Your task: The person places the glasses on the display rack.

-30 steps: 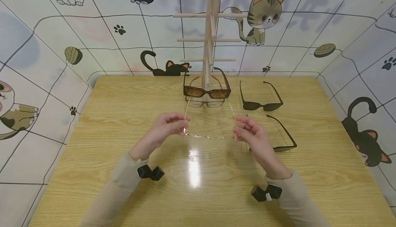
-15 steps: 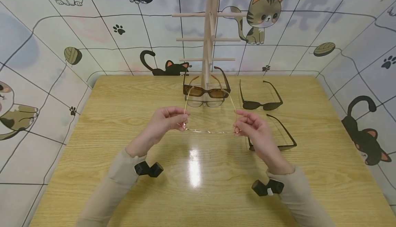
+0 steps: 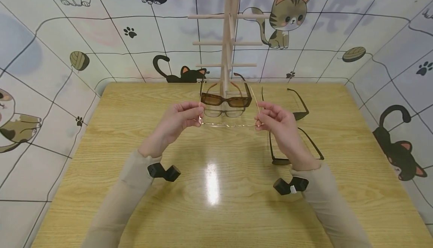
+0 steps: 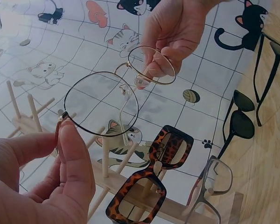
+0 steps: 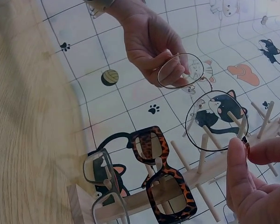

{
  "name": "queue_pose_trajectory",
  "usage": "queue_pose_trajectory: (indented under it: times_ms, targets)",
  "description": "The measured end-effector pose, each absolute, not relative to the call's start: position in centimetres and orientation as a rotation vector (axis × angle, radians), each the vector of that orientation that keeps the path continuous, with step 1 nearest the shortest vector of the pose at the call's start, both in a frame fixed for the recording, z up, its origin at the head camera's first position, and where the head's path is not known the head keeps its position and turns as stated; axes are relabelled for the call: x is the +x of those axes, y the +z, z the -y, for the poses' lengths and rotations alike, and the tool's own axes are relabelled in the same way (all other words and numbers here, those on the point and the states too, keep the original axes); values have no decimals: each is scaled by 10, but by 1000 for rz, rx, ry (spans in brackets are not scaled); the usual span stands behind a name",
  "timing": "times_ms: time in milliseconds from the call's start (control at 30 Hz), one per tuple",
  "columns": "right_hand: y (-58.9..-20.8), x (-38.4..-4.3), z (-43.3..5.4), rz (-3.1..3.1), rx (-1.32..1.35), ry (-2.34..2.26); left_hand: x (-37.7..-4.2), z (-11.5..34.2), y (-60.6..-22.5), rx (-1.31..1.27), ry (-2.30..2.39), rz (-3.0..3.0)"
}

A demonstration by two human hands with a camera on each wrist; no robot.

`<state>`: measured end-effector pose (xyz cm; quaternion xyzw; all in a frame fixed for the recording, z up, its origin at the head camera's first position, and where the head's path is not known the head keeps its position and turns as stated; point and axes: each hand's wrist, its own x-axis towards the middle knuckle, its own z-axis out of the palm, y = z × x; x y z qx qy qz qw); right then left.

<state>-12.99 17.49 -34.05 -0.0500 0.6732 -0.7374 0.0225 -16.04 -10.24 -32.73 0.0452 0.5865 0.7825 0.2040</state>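
Note:
Both hands hold a pair of thin gold-rimmed eyeglasses (image 3: pixel 228 126) with round lenses, temples pointing toward the stand. My left hand (image 3: pixel 177 124) pinches the left hinge area between thumb and fingers; my right hand (image 3: pixel 279 124) pinches the right one likewise. In the left wrist view, a round lens (image 4: pixel 101 103) shows beside the fingertips. Just beyond the glasses is a wooden peg stand (image 3: pixel 227 34). Tortoiseshell sunglasses (image 3: pixel 212 100) hang on its lower part, with grey clear-lens glasses (image 3: pixel 213 112) below them. The temple tips overlap the tortoiseshell pair in the head view.
Two pairs of black sunglasses lie on the wooden table at the right: the rear pair (image 3: pixel 299 115) is partly behind my right hand, the front pair (image 3: pixel 280 162) partly under that forearm. Higher wooden pegs (image 3: pixel 206 16) stick out sideways. A cat-patterned backdrop (image 3: pixel 128 64) encloses the table.
Both hands have moved forward toward the stand with the gold-rimmed eyeglasses, keeping their pinch. The right hand now covers part of the rear black sunglasses. The other glasses have stayed put.

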Motion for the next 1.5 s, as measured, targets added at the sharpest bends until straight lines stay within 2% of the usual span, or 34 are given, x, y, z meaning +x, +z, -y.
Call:
queue_pose_trajectory:
  times_ms: [567, 933, 1500]
  targets:
    - [-320, -173, -168, -1951, -122, -2343, -191, 101, -307, 12, 2367, -1415]
    - [-314, -202, -159, -1894, -25, -2355, -214, 103, -308, -20, 2477, -1312]
    - [-307, -220, -159, -1855, 33, -2416, -230, 95, -307, -139, 2607, -1174]
